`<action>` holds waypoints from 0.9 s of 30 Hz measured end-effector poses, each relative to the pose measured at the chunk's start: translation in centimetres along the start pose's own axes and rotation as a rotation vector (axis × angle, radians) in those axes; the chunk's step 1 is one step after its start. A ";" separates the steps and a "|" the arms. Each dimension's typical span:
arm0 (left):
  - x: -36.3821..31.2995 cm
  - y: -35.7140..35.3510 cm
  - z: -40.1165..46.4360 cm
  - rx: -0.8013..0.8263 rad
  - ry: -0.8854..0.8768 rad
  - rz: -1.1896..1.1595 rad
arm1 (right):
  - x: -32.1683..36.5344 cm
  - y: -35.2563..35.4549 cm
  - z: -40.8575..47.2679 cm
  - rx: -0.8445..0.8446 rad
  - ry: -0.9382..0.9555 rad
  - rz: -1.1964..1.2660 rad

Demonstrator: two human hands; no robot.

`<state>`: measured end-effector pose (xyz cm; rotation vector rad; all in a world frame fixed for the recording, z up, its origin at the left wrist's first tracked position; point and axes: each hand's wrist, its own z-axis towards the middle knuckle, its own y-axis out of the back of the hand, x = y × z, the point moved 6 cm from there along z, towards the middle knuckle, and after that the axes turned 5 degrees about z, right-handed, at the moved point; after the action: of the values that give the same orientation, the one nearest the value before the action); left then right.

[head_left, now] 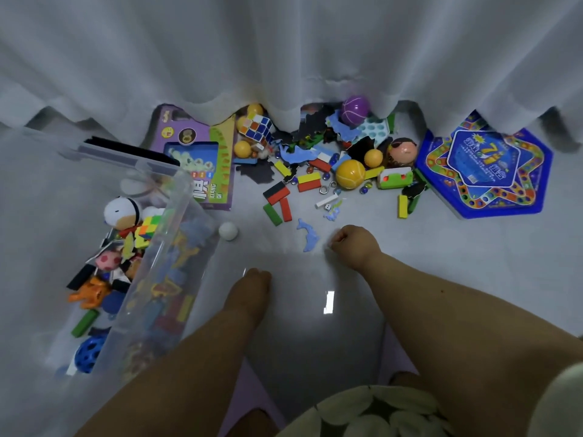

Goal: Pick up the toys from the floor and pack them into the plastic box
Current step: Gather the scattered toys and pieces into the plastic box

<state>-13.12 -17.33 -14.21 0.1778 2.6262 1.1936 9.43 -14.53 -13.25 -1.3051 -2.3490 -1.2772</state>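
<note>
The clear plastic box (176,216) stands on the floor at the left, holding a plush penguin (121,212), a cube puzzle and several other toys. A heap of toys lies along the curtain: a yellow ball (350,174), a purple ball (355,110), a Rubik's cube (257,127) and coloured wooden blocks (277,201). A blue foam dolphin (307,236) lies just left of my right hand (353,242), whose fingers are curled with nothing seen in them. My left hand (252,283) hovers low near the box's right wall, its fingers hidden from view.
A white ball (228,230) rests against the box's corner. A purple game box (202,152) lies behind the plastic box, and a blue hexagonal board game (485,171) lies at the right. White curtains (284,58) hang over the far toys. Bare grey floor spreads around my hands.
</note>
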 end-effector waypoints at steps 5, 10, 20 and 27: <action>-1.0 3.3 2.8 -0.040 0.253 -0.991 | -0.2 3.2 2.3 -0.180 -0.084 0.170; -5.7 7.4 5.1 0.110 0.321 -1.784 | -0.1 7.4 5.3 -0.326 -0.174 0.302; -8.1 7.1 7.5 0.227 0.376 -1.876 | 0.9 7.4 8.8 -0.348 0.004 -0.100; -6.9 6.4 7.9 0.172 0.473 -1.906 | 0.8 6.8 8.2 -0.336 -0.090 -0.068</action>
<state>-4.22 -8.90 -13.21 -2.1236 1.6696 0.1999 16.11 -6.25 -13.82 -1.4093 -2.3277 -1.7286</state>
